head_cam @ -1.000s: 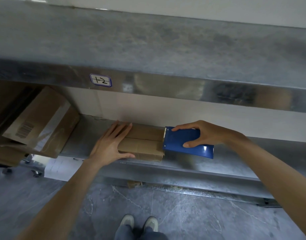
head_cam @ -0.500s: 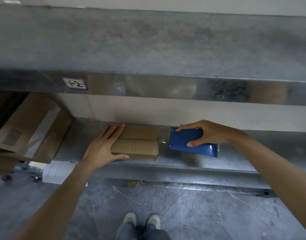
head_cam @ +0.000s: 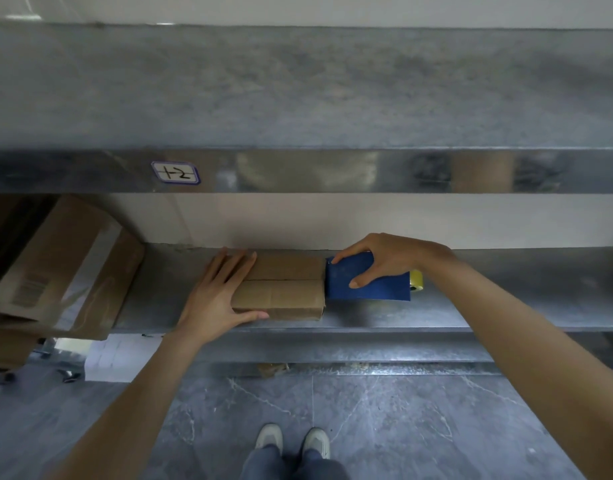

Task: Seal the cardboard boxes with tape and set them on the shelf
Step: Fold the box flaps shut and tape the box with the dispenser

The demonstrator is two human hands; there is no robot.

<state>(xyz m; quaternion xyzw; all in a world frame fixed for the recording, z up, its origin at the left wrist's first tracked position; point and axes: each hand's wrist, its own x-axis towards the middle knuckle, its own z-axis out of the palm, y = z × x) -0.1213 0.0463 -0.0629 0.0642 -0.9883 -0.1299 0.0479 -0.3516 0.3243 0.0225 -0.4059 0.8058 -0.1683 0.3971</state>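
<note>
A small flat cardboard box (head_cam: 287, 285) lies on the lower metal shelf (head_cam: 506, 306), its flaps meeting along a middle seam. My left hand (head_cam: 216, 296) rests flat on the box's left end, fingers straight, thumb along the front edge. My right hand (head_cam: 384, 259) grips a blue tape dispenser (head_cam: 367, 284) whose front edge touches the box's right end. A yellowish tape roll (head_cam: 416, 280) shows at the dispenser's right end.
A larger taped cardboard box (head_cam: 62, 265) with a barcode label leans on the shelf's left part. The upper shelf (head_cam: 298, 98) overhangs, with a "1-2" label (head_cam: 175, 172) on its front lip. My shoes (head_cam: 293, 441) stand on the grey floor below.
The dispenser, which had been drawn a little to the right of the box, is back against the box's right end. My left hand keeps its place on the box.
</note>
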